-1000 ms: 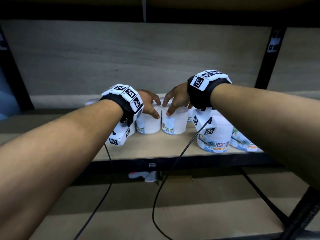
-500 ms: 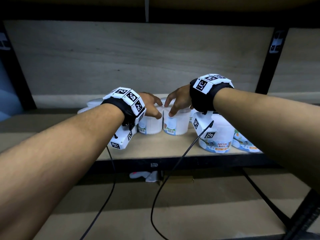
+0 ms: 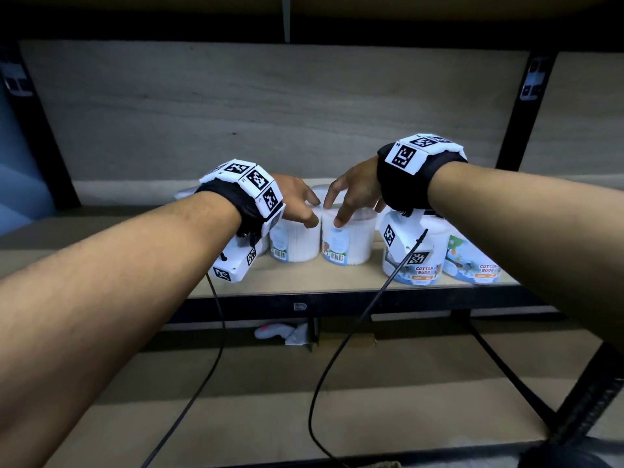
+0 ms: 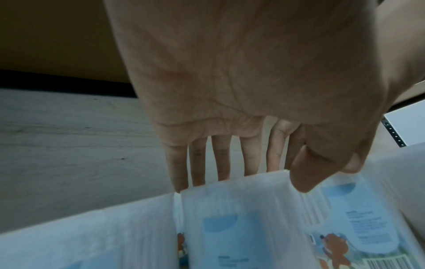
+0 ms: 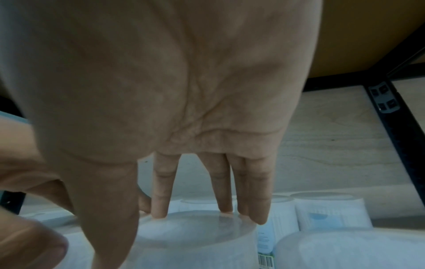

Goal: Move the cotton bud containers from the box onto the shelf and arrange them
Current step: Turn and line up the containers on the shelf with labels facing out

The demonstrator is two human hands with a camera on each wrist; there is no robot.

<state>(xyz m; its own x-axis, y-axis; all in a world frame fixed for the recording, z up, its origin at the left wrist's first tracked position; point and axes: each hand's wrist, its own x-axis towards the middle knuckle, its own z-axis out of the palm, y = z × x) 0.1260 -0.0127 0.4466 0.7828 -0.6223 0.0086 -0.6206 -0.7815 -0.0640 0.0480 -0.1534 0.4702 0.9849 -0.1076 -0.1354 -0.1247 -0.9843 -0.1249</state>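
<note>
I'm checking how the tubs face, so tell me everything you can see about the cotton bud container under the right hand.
The container is a round, translucent white plastic tub, upright on the wooden shelf, packed with white cotton buds. Its label shows a pale blue patch, a small cartoon animal and a barcode turned toward the camera. The right hand rests straight fingertips on its flat lid. It stands close beside a matching tub.

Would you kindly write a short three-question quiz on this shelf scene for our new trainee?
1. True or false: the left hand is lifting a container clear of the shelf.
2. The right hand touches a container on its: A) lid B) base C) barcode.
3. What words show on the rightmost container?

Key: 1 false; 2 A; 3 "Cotton Buds".
</note>
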